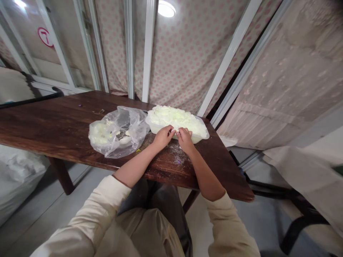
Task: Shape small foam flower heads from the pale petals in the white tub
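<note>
A white tub [200, 137] heaped with pale yellow-white flakes [174, 117] stands on the dark wooden table [53, 125]. My left hand [163, 136] and my right hand [184, 139] meet at the tub's near rim, fingers curled and pinched together on a small pale piece that is too small to name. To the left lies a crumpled clear plastic bag [119, 130] with more pale pieces inside.
White crumbs dust the table between my forearms. The table's right corner [248, 196] is close to my right elbow. A window frame and dotted curtain stand behind. A white sack [16, 175] sits on the floor at left, a draped cloth at right.
</note>
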### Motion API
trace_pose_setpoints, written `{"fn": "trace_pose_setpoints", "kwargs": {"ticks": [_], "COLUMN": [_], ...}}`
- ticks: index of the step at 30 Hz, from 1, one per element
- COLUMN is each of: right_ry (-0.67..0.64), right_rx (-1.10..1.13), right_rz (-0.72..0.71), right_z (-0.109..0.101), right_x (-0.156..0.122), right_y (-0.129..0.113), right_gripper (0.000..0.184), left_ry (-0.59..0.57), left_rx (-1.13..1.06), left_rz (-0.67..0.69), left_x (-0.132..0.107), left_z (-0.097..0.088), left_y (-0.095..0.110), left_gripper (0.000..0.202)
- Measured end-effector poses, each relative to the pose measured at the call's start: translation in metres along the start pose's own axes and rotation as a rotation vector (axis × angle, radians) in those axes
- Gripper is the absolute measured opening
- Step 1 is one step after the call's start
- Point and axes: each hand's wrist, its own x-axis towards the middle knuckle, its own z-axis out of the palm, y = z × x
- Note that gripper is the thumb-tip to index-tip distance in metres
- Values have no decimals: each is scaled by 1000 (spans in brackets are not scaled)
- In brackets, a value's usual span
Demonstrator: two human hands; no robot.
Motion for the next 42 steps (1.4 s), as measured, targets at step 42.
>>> {"fn": "trace_pose_setpoints", "kwargs": {"ticks": [42], "right_ry": [125], "right_rx": [-123], "right_rz": [-28], "right_z": [-13], "right_x": [0], "right_y": [6], "right_gripper": [27], "left_ry": [-52], "left_rx": [-79], "left_rz": [-29], "left_x": [-2], "left_z": [0], "left_y": [4], "left_gripper": [24]}}
